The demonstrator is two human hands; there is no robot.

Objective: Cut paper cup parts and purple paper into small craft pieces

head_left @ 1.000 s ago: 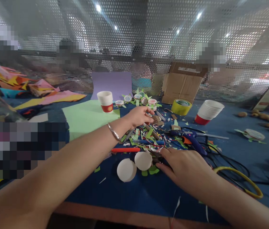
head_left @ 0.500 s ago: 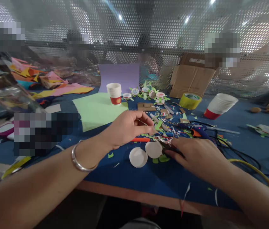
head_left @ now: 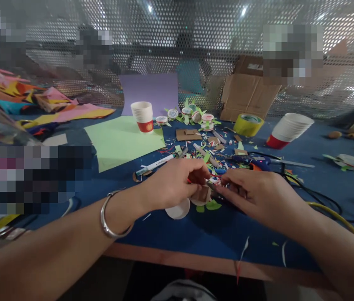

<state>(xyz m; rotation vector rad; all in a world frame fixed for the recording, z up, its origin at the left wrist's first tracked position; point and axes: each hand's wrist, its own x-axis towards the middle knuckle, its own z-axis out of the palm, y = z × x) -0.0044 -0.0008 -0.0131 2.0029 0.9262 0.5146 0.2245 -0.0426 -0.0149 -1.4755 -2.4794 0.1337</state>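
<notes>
Two bare hands are meeting over the near part of the blue surface (head_left: 195, 238). The left hand (head_left: 173, 184) is curling its thumb and fingers into a clenched grip on a small brown cardboard piece (head_left: 202, 195), which is sitting between the two hands. The right hand (head_left: 255, 196) is reaching in with its fingers stretched out, its fingertips (head_left: 227, 180) touching the piece's right side; whether that grip is pinching or only resting there I cannot tell. A white round paper disc (head_left: 177, 210) is lying on the surface just under the left hand, and a second one beside it is mostly hiding behind the piece. A silver bangle (head_left: 111, 217) is circling the left wrist; a thin yellow hoop (head_left: 333, 210) is lying near the right wrist. Farther out, a litter of cut paper scraps (head_left: 214, 152) is spreading beyond both hands, and a white marker pen (head_left: 154, 165) is lying to its left beside a light green paper sheet (head_left: 120, 140). A white paper cup with a red band (head_left: 142, 117) is standing upright behind the sheet; a yellow tape roll (head_left: 247, 124) and a tipped stack of white cups (head_left: 286, 130) are resting well apart from the hands, in front of a brown cardboard box (head_left: 248, 96).
</notes>
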